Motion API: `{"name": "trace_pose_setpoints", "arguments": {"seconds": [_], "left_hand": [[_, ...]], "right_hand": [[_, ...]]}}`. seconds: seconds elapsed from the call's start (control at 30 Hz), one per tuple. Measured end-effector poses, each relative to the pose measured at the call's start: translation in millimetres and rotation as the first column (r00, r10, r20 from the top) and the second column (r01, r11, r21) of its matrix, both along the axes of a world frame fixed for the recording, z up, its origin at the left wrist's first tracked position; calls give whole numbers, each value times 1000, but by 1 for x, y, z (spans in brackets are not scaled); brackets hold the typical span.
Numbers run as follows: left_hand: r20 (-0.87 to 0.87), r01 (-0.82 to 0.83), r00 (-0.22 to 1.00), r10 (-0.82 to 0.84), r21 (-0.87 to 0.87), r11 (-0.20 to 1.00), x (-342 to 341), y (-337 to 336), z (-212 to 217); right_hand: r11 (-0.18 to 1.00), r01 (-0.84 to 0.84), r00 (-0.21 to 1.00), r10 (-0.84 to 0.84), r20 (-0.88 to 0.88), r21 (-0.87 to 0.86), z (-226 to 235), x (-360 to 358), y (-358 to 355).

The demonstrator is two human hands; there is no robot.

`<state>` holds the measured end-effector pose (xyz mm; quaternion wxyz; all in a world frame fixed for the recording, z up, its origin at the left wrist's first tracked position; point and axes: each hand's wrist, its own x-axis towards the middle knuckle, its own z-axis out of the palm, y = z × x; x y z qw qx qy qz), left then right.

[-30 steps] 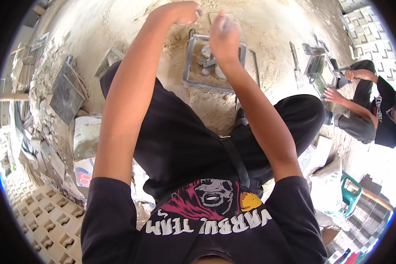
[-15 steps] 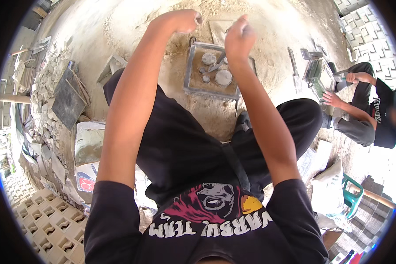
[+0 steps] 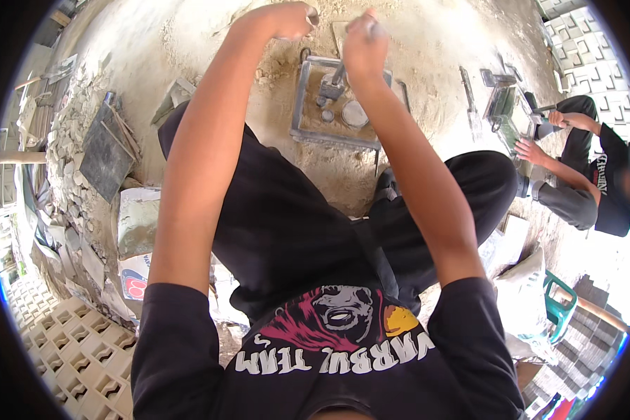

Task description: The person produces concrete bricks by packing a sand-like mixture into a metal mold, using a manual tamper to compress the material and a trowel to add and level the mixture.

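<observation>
Before me on the ground lies a square metal frame (image 3: 298, 98) packed with brown sandy material. A large pale round piece (image 3: 355, 113) and smaller round ones (image 3: 327, 116) sit in its surface. My right hand (image 3: 365, 49), slightly blurred, is closed round the handle of a hammer-like tool (image 3: 331, 87). Its grey blocky head is over the upper left part of the frame, hiding the other large round piece. Beyond the frame's far left corner, my left hand (image 3: 291, 21) is curled closed; whatever it may hold is hidden.
At right, another person (image 3: 612, 182) works over a similar frame (image 3: 507, 115) with a tool. Long bars (image 3: 469, 94) lie between us. To my left are a dark slab (image 3: 108, 150) and a rubble heap (image 3: 70, 164). White sacks (image 3: 521, 294) and a green plastic chair (image 3: 558, 308) stand lower right.
My right hand has shifted left and slightly farther away. The tool's head has moved from between the round pieces to over the upper left one. My left hand stays curled, slightly higher in view.
</observation>
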<state>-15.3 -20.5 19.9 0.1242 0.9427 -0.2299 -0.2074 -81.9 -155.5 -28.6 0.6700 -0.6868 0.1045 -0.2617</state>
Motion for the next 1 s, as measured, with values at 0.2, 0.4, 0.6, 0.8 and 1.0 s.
{"name": "trace_pose_setpoints", "arguments": {"seconds": [0.2,0.4,0.6,0.8,1.0], "left_hand": [[115,20,993,-9,-96,995,8,1,-9],[142,-17,990,24,-47,999,11,17,-16],[298,-150,936,185,-134,980,71,82,-20],[162,-82,980,113,-183,980,45,56,-22],[44,-250,966,254,-81,965,44,52,-9]], "right_hand": [[998,-8,997,3,-80,-69,-51,53,-14],[995,85,983,-93,-159,-55,3,21,26],[977,-98,994,86,-73,-189,-30,40,20],[817,-46,995,-14,-99,-575,-29,35,17],[869,-452,887,417,-197,-199,-17,39,-5]]}}
